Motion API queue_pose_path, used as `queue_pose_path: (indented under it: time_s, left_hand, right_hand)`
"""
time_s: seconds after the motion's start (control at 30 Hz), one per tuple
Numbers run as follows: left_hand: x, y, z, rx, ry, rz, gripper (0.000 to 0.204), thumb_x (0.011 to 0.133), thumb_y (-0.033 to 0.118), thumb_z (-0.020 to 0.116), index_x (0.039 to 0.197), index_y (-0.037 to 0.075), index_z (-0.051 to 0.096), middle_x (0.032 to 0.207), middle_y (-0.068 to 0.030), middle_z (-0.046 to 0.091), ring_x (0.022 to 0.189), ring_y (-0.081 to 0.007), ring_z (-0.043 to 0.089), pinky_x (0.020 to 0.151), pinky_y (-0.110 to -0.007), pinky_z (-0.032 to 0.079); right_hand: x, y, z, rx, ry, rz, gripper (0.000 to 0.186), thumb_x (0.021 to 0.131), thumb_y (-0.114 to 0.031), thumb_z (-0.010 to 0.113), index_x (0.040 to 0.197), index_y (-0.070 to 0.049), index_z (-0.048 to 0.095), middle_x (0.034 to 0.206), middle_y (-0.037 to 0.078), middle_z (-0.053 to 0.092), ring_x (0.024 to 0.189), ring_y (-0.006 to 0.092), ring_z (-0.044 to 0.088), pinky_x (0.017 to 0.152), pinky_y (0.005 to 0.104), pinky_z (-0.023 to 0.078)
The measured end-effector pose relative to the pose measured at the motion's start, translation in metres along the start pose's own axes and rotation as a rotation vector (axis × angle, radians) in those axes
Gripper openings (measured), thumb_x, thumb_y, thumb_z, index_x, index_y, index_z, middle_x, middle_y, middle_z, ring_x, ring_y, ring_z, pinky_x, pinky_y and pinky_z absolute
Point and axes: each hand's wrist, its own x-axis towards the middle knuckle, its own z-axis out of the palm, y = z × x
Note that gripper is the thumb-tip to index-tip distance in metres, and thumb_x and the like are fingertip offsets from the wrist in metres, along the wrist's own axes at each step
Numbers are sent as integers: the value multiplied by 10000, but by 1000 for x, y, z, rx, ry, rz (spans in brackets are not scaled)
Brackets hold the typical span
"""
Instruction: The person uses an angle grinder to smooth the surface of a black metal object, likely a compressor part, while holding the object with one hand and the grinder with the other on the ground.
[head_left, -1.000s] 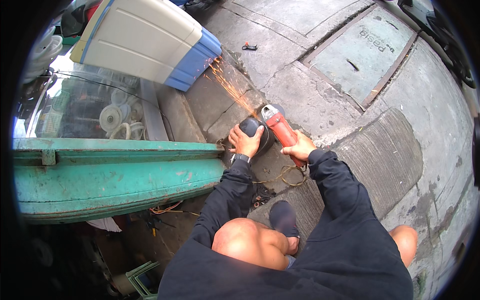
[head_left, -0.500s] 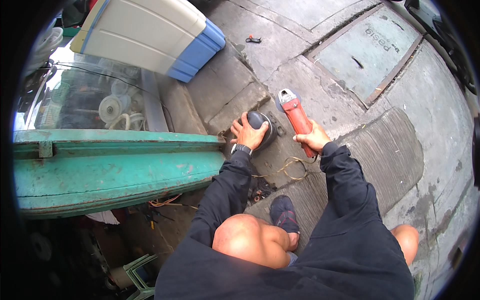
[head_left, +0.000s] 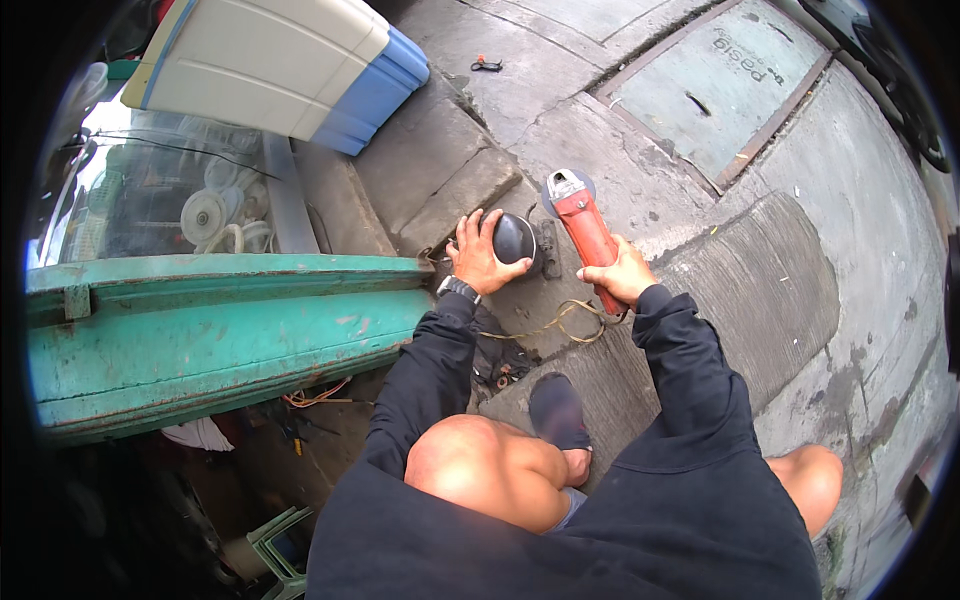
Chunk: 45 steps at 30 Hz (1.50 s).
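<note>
My left hand [head_left: 481,259] grips a black, glossy rounded object [head_left: 516,239] on the concrete beside the step, fingers spread around its left side and thumb at its lower edge. My right hand [head_left: 625,275] is closed round the body of a red angle grinder [head_left: 585,225]. The grinder's disc [head_left: 550,188] is raised to the upper right of the black object, apart from it. A yellowish cord [head_left: 570,318] lies looped below the grinder. The black object's underside is hidden.
A green metal ledge [head_left: 220,335] runs along my left, beside a glass case [head_left: 160,190]. A white-and-blue cooler [head_left: 260,60] stands upper left. A concrete step [head_left: 440,190], ridged ramp [head_left: 750,270] and framed metal cover [head_left: 710,95] surround the work spot. Dark wheels [head_left: 915,125] edge the upper right.
Orange sparks flying up-left a second ago are gone. The grinder has moved up and right, away from the black object, which my left hand still grips. The view has shifted slightly.
</note>
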Motion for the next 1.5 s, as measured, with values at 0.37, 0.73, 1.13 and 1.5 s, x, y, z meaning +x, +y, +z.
queue_pose_path:
  time_s: [0.37, 0.73, 1.13, 1.5]
  left_hand:
    - [-15, -13, 33, -54, 251, 70, 1067, 833, 784, 693, 1619, 149, 350, 1702, -204, 271, 1608, -435, 148, 1265, -653, 84]
    - [-17, 5, 41, 4, 282, -77, 1043, 878, 746, 677, 1621, 109, 315, 1672, -229, 293, 1575, -444, 196, 1230, -672, 128]
    - [-18, 5, 43, -29, 245, -103, 1065, 893, 790, 615, 1642, 107, 288, 1697, -224, 251, 1590, -450, 159, 1238, -695, 76]
    - [-17, 5, 43, -17, 234, -114, 1069, 897, 772, 630, 1651, 100, 280, 1705, -223, 233, 1603, -447, 129, 1243, -679, 68]
  right_hand:
    - [-27, 25, 34, -186, 114, -106, 830, 728, -263, 947, 1394, 16, 538, 1204, 193, 715, 1078, 269, 707, 955, 393, 556]
    - [-32, 19, 39, -88, 32, -61, 949, 702, -316, 938, 1453, 50, 488, 1308, 254, 672, 1191, 335, 678, 1029, 413, 529]
    - [-23, 34, 41, -102, 29, -21, 951, 703, -348, 938, 1458, 22, 494, 1322, 263, 680, 1215, 357, 682, 1058, 426, 521]
    - [-4, 19, 38, -177, 47, -92, 810, 734, -216, 929, 1390, 29, 523, 1226, 188, 691, 1070, 279, 702, 937, 391, 570]
